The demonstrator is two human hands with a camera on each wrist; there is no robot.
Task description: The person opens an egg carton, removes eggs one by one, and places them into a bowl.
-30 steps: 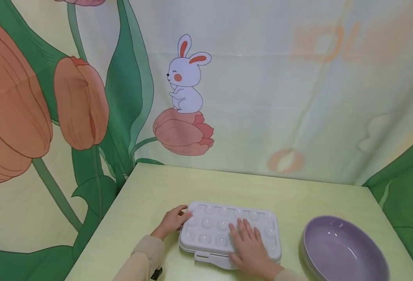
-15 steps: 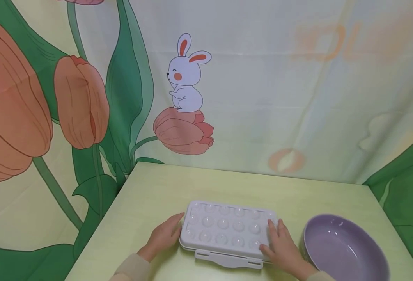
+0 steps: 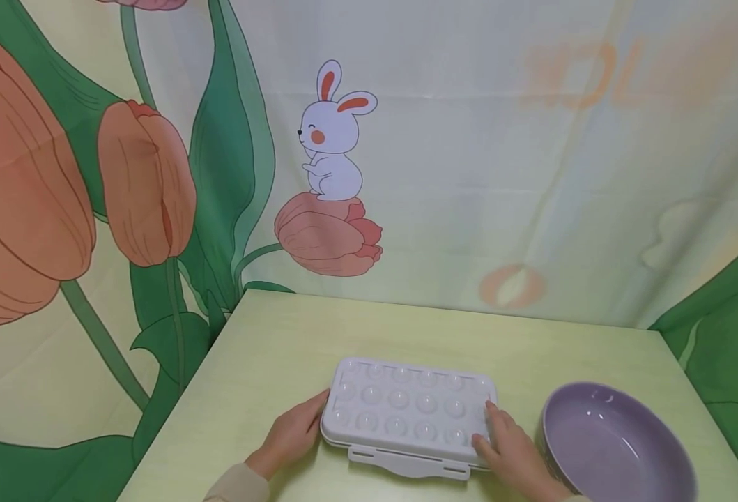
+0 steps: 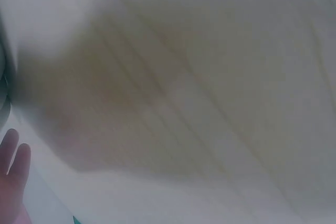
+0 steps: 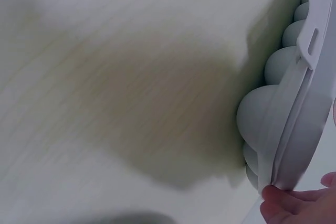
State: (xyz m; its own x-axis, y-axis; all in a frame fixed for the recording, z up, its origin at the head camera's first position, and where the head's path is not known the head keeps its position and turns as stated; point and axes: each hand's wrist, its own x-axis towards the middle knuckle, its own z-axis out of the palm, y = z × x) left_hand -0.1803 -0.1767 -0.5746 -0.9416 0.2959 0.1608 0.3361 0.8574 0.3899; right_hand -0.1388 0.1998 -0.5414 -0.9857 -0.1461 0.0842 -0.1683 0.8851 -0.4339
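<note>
Box [image 3: 398,401] looks light and stiff; I'd hold both short ends. Left hand [image 3: 290,434] straight-fingered at one end, right hand [image 3: 513,447] pinching other.

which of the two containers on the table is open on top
The purple bowl, to the right of the right hand: its inside shows, while the pale box has its bumpy lid closed.
</note>
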